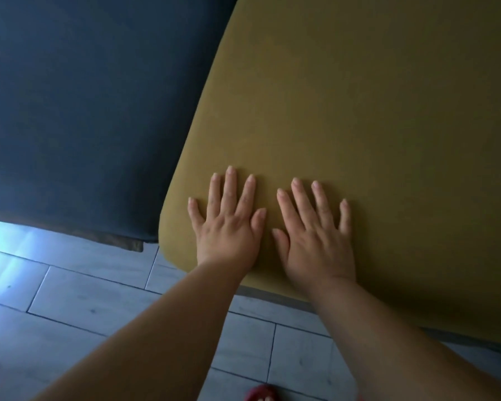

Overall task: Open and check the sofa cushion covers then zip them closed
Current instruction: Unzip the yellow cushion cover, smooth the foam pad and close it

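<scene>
Head view: our left hand (229,231) and right hand (315,238), fingers spread straight, gripping nothing, lie flat on mustard cushion cover (373,111); dark blue upholstery (84,111) just beside.

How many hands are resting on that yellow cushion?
2. The left hand lies flat near the front corner of the yellow cushion. The right hand lies flat just beside it, fingers spread. Neither grips anything.

We are logging mustard cushion (373,125) lying open ahead and rightward; dark blue upholstery (84,111) walling its left edge; tiled floor (70,299) lying open below.
</scene>
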Demonstrator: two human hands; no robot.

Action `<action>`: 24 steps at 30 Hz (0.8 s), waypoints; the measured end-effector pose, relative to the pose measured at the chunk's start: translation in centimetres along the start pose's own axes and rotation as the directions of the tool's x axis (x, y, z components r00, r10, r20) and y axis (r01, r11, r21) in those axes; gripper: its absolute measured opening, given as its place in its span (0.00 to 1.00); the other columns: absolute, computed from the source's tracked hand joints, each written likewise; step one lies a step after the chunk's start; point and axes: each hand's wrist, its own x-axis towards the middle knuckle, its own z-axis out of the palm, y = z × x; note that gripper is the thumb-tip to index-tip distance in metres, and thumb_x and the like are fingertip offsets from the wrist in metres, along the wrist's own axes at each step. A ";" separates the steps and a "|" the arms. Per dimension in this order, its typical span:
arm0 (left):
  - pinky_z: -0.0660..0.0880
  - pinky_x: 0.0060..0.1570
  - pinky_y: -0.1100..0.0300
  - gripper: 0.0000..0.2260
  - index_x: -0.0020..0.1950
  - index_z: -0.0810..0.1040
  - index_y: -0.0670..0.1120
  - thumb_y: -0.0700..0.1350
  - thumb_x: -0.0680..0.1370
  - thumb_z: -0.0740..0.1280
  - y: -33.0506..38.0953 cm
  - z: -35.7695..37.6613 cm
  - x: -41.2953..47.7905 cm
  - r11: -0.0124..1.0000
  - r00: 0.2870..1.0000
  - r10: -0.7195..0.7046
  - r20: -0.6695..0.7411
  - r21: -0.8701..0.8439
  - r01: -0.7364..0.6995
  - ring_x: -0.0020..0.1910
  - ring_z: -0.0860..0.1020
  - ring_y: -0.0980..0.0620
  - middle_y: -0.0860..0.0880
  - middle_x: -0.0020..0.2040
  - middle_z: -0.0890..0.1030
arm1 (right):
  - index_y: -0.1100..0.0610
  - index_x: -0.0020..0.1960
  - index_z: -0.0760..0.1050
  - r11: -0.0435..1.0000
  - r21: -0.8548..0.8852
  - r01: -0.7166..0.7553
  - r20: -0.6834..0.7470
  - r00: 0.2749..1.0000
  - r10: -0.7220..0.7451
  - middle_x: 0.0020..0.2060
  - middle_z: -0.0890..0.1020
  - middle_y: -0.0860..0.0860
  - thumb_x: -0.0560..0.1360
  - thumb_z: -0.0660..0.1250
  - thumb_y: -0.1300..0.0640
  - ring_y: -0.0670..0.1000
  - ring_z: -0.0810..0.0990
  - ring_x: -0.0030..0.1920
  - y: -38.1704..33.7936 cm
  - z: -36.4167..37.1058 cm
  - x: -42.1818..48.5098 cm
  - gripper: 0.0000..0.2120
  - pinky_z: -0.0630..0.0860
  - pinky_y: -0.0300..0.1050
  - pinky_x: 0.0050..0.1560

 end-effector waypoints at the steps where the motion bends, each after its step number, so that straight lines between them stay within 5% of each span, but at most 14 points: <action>1: 0.37 0.73 0.40 0.25 0.77 0.39 0.61 0.61 0.80 0.39 0.0 0.1 0.0 1.000 1.000 -0.001 0.005 0.004 0.001 0.76 0.34 0.53 0.55 0.78 0.37 | 0.50 0.78 0.58 1.000 -0.002 -0.002 -0.012 1.000 0.002 0.78 0.58 0.52 0.80 0.47 0.41 0.58 0.55 0.78 -0.1 0.1 0.1 0.29 0.48 0.66 0.72; 9: 0.36 0.73 0.41 0.26 0.78 0.43 0.57 0.58 0.81 0.42 1.6 -0.9 -0.2 0.999 1.000 0.005 0.016 -0.050 -0.004 0.75 0.32 0.53 0.54 0.78 0.35 | 0.50 0.78 0.59 0.998 0.060 0.029 -0.057 0.998 -0.026 0.78 0.57 0.51 0.80 0.46 0.41 0.57 0.54 0.78 0.3 -0.7 0.0 0.29 0.46 0.67 0.72; 13: 0.33 0.72 0.44 0.26 0.78 0.43 0.55 0.55 0.81 0.45 6.0 -1.6 -1.5 0.963 0.966 0.169 -0.196 -0.176 -0.204 0.76 0.33 0.52 0.53 0.77 0.33 | 0.53 0.79 0.53 0.986 0.147 -0.076 -0.259 0.959 0.112 0.79 0.48 0.52 0.80 0.52 0.47 0.57 0.48 0.79 3.9 -3.0 -1.7 0.29 0.41 0.67 0.72; 17: 0.42 0.74 0.41 0.29 0.79 0.52 0.53 0.60 0.78 0.41 8.9 1.1 -2.6 0.960 0.958 0.280 -0.062 -0.009 -0.281 0.77 0.41 0.53 0.52 0.79 0.44 | 0.55 0.79 0.57 0.991 0.016 -0.136 -0.039 0.990 0.137 0.79 0.54 0.52 0.80 0.44 0.40 0.55 0.52 0.78 8.1 -2.2 -4.5 0.32 0.51 0.68 0.74; 21: 0.42 0.74 0.39 0.27 0.78 0.55 0.50 0.58 0.80 0.45 12.1 -0.1 -3.0 0.923 0.919 0.357 -0.167 -0.091 -0.375 0.78 0.43 0.50 0.51 0.79 0.46 | 0.55 0.79 0.51 0.985 0.089 -0.147 -0.224 0.961 0.163 0.79 0.47 0.52 0.81 0.50 0.43 0.55 0.47 0.79 10.9 -3.8 -5.7 0.31 0.41 0.64 0.73; 24: 0.40 0.74 0.41 0.26 0.79 0.51 0.51 0.56 0.81 0.46 14.4 0.7 -4.0 0.901 0.902 0.412 -0.127 -0.090 -0.424 0.77 0.40 0.51 0.53 0.78 0.41 | 0.55 0.79 0.54 0.971 0.039 -0.237 -0.120 0.963 0.240 0.79 0.50 0.51 0.81 0.45 0.41 0.53 0.48 0.79 13.1 -3.2 -6.9 0.31 0.48 0.67 0.74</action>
